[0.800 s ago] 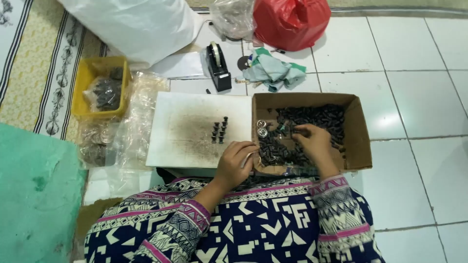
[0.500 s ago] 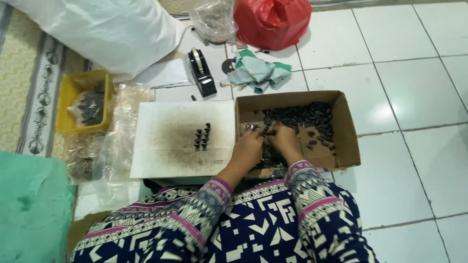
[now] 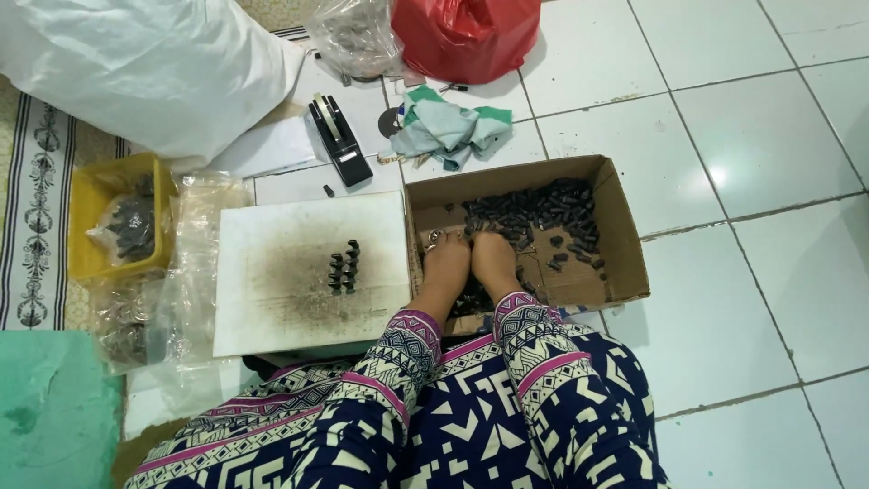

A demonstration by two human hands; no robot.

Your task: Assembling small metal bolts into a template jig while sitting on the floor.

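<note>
Both of my hands reach into an open cardboard box (image 3: 625, 235) on the tiled floor. My left hand (image 3: 446, 264) and my right hand (image 3: 494, 260) lie side by side, palms down, fingertips at a heap of small dark cylindrical parts (image 3: 534, 210). A few round metal pieces (image 3: 434, 237) lie by the left fingertips. I cannot see whether either hand grips anything. Left of the box lies a smudged white board (image 3: 272, 226) with a small cluster of dark parts standing upright (image 3: 343, 266).
A black tape dispenser (image 3: 337, 140) and a crumpled green-white cloth (image 3: 445, 129) lie behind the box. A yellow tray (image 3: 81, 213) with bagged parts and clear plastic bags (image 3: 186, 254) sit at the left. A red bag (image 3: 466, 36) and a white sack (image 3: 136, 63) lie at the back.
My left hand moved from the board's edge into the box, beside my right hand. The camera view shifted and the hands drew closer together.
</note>
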